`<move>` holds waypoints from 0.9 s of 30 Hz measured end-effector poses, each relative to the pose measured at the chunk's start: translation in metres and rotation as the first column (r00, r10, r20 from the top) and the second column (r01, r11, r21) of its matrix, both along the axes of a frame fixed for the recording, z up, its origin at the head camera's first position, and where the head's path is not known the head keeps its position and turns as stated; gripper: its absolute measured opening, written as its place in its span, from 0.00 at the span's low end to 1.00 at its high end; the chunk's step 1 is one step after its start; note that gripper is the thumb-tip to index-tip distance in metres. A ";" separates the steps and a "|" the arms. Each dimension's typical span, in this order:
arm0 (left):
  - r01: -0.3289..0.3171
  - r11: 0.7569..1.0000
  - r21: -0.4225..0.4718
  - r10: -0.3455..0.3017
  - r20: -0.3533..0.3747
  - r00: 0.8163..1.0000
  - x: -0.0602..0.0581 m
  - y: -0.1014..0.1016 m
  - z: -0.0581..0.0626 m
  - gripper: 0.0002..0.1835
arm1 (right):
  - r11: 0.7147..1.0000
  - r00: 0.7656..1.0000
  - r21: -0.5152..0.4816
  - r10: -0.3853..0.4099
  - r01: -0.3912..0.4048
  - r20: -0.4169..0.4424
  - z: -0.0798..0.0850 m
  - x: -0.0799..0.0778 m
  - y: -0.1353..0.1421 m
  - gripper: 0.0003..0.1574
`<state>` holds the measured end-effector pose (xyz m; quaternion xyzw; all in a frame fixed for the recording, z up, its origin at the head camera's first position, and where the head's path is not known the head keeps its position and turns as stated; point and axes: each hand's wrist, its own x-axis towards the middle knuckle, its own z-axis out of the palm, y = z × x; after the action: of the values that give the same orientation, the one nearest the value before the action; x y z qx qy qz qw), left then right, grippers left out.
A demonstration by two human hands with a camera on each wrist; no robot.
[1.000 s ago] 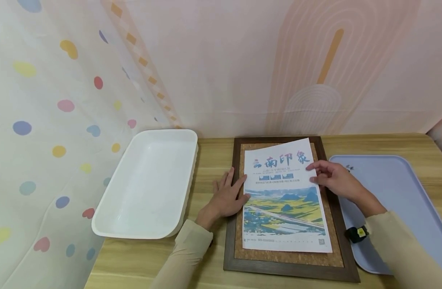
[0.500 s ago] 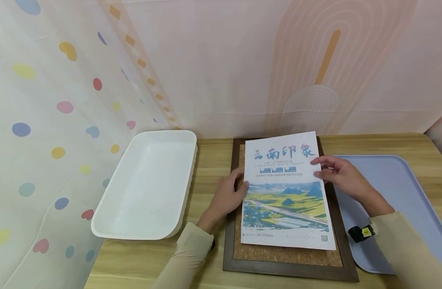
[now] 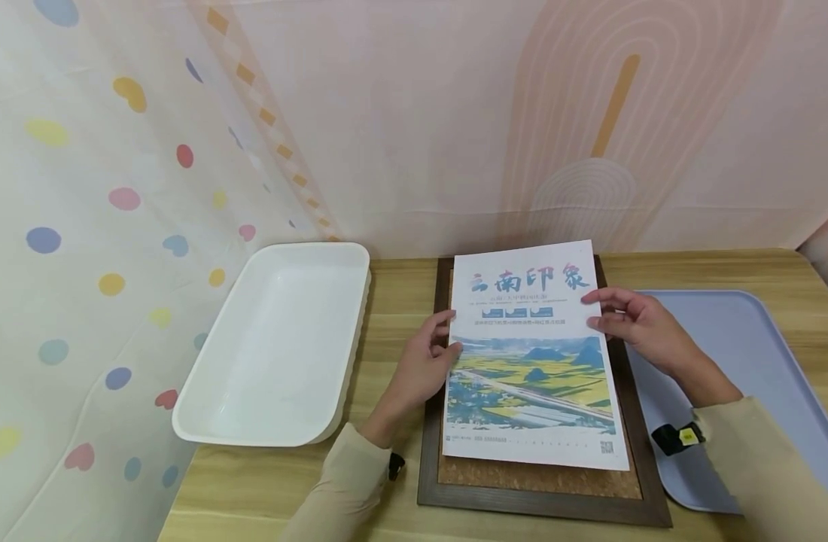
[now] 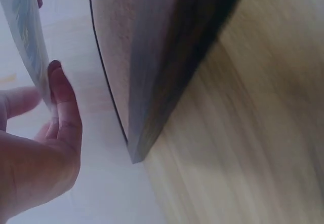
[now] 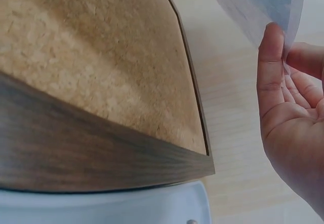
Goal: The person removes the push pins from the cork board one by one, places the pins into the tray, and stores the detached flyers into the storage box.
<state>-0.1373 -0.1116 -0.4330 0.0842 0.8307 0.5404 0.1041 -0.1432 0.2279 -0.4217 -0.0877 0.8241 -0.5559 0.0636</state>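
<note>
A printed paper poster (image 3: 529,361) with colourful lettering and a landscape hangs above a cork board (image 3: 536,476) in a dark wooden frame (image 3: 543,506). My left hand (image 3: 422,365) pinches its left edge between thumb and fingers. On the opposite edge, my right hand (image 3: 647,331) pinches the poster too. Both wrist views show a gap between the paper and the board; in the left one the poster (image 4: 25,36) sits between thumb and fingertips, and in the right one the poster (image 5: 268,11) is gripped at its edge. Most of the cork is hidden under the sheet in the head view.
A white deep tray (image 3: 272,346) stands on the wooden table (image 3: 251,489) to the left. To the right lies a pale blue tray (image 3: 732,361), partly under the right forearm. Behind the table hangs a patterned curtain (image 3: 421,113).
The poster has risen off the cork board and shifted slightly toward the back. My left hand went from lying spread over the board's left side to pinching the paper's edge.
</note>
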 end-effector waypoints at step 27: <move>-0.142 0.990 0.014 0.143 -0.083 0.986 0.013 0.009 0.019 0.26 | 0.992 0.995 -0.085 0.096 -0.095 0.012 -0.012 -0.010 0.005 0.18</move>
<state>-0.1240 -0.1030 -0.4144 0.0476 0.8361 0.5457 0.0301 -0.1530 0.2330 -0.4334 -0.1251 0.7942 -0.5874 0.0929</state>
